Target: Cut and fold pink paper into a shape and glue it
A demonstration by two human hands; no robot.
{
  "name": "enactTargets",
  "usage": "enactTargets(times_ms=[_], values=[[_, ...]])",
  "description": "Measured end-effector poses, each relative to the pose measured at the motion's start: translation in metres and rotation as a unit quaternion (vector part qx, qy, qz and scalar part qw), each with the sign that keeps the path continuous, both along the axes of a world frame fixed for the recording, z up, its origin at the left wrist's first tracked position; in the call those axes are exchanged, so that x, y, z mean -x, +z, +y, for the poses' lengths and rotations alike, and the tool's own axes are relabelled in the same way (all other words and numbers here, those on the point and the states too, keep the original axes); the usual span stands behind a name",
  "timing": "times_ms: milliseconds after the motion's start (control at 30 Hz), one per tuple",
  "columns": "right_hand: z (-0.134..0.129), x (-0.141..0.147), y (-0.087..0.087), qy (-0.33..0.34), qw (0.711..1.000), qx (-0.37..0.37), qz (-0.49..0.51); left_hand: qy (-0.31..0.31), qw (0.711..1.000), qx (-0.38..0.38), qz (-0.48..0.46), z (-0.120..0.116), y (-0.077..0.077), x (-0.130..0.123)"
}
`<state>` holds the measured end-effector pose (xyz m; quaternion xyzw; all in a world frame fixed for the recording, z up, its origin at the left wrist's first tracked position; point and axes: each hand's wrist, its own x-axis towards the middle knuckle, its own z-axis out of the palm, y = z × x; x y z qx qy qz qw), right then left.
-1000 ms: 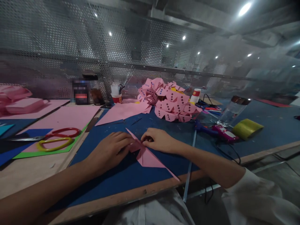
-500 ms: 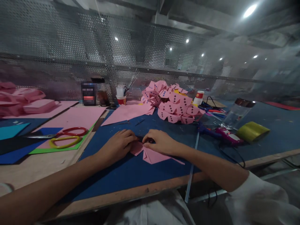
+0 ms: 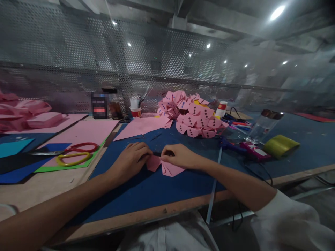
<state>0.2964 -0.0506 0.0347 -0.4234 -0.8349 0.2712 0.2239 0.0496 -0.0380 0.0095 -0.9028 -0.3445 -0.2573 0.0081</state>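
Observation:
A folded piece of pink paper is held between my two hands, just above or on the blue work surface. My left hand pinches its left end, with the fingers curled over the far side. On the right part, my right hand pinches the paper between thumb and fingers. Creases and a pointed flap show below the right hand. Some of the paper is hidden behind the fingers. Past my hands stands a cluster of folded pink paper pieces with printed dots.
Scissors with red and yellow handles lie on coloured sheets at left. A pink sheet, a paper cup and stacked cups stand farther back. To the right are a glue gun, a clear jar and a yellow tape roll.
The pink paper has shifted and turned between my hands; its long right tip no longer shows past my right wrist. Both hands keep their pinch and have moved only slightly.

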Motion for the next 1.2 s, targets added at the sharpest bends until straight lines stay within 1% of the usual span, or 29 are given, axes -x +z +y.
enactTargets(times_ms=[100,200,267,300,367,467,567,667,733,800,867,900,967,1033,1133,1200], values=[[0.005,-0.007,0.008,0.054,0.996,0.032,0.063,0.014,0.999,0.007,-0.046,0.002,0.004,0.001],[0.011,-0.013,0.012,0.111,0.982,0.073,0.134,0.017,0.996,0.018,-0.088,0.002,0.009,0.001],[0.012,-0.014,0.012,0.142,0.972,0.093,0.163,0.007,0.992,0.029,-0.12,-0.001,0.014,-0.001],[0.011,-0.013,0.011,0.153,0.968,0.092,0.176,0.0,0.99,0.038,-0.135,-0.003,0.016,-0.002],[0.008,-0.01,0.01,0.169,0.965,0.065,0.19,-0.017,0.987,0.056,-0.152,-0.006,0.018,-0.004],[0.0,-0.005,0.009,0.17,0.97,0.001,0.176,-0.044,0.983,0.081,-0.156,-0.01,0.019,-0.007],[-0.005,-0.001,0.011,0.164,0.973,-0.047,0.155,-0.066,0.98,0.101,-0.156,-0.013,0.018,-0.01],[-0.007,-0.001,0.014,0.152,0.971,-0.103,0.152,-0.059,0.978,0.097,-0.173,-0.016,0.019,-0.011],[-0.005,-0.002,0.017,0.118,0.97,-0.145,0.153,-0.039,0.976,0.086,-0.198,-0.017,0.021,-0.01],[-0.002,-0.005,0.02,0.049,0.97,-0.184,0.149,-0.013,0.97,0.095,-0.222,-0.016,0.023,-0.007],[0.002,-0.009,0.021,-0.017,0.964,-0.225,0.139,0.014,0.958,0.137,-0.25,-0.014,0.022,-0.003],[0.003,-0.011,0.021,-0.036,0.96,-0.245,0.133,0.025,0.949,0.169,-0.265,-0.012,0.021,-0.001],[0.006,-0.014,0.02,-0.038,0.955,-0.272,0.114,0.025,0.922,0.238,-0.304,-0.009,0.019,0.002],[0.009,-0.015,0.017,-0.03,0.957,-0.275,0.091,-0.013,0.891,0.303,-0.337,-0.007,0.016,0.004],[0.012,-0.014,0.012,-0.036,0.962,-0.264,0.061,-0.082,0.848,0.374,-0.366,-0.008,0.015,0.002],[0.013,-0.012,0.009,-0.039,0.965,-0.254,0.055,-0.094,0.823,0.407,-0.386,-0.01,0.016,-0.001]])
